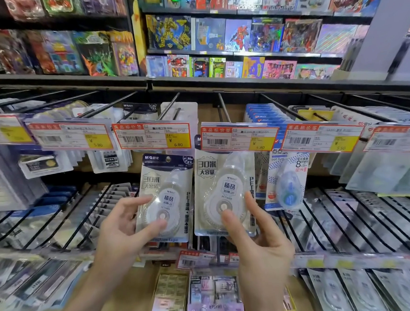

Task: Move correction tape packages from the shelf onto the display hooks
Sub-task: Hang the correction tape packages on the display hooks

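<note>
My left hand (123, 224) pinches a correction tape package (166, 191) by its lower part, thumb on the front of the clear blister, and holds it upright below a red-framed price tag (152, 135). My right hand (254, 235) holds a second, like package (223, 191) from below, thumb on the tape wheel; its top edge is hidden behind another price tag (238, 138). Black display hooks (223, 108) run back above both tags. Whether the right package hangs on a hook I cannot tell.
A blue-dotted 8 mm tape package (287, 180) hangs just right of my right hand. Rows of hooks with stationery packages fill both sides. Small boxes of erasers (215, 294) sit on the wooden shelf below. Toy boxes (237, 35) line the upper shelves.
</note>
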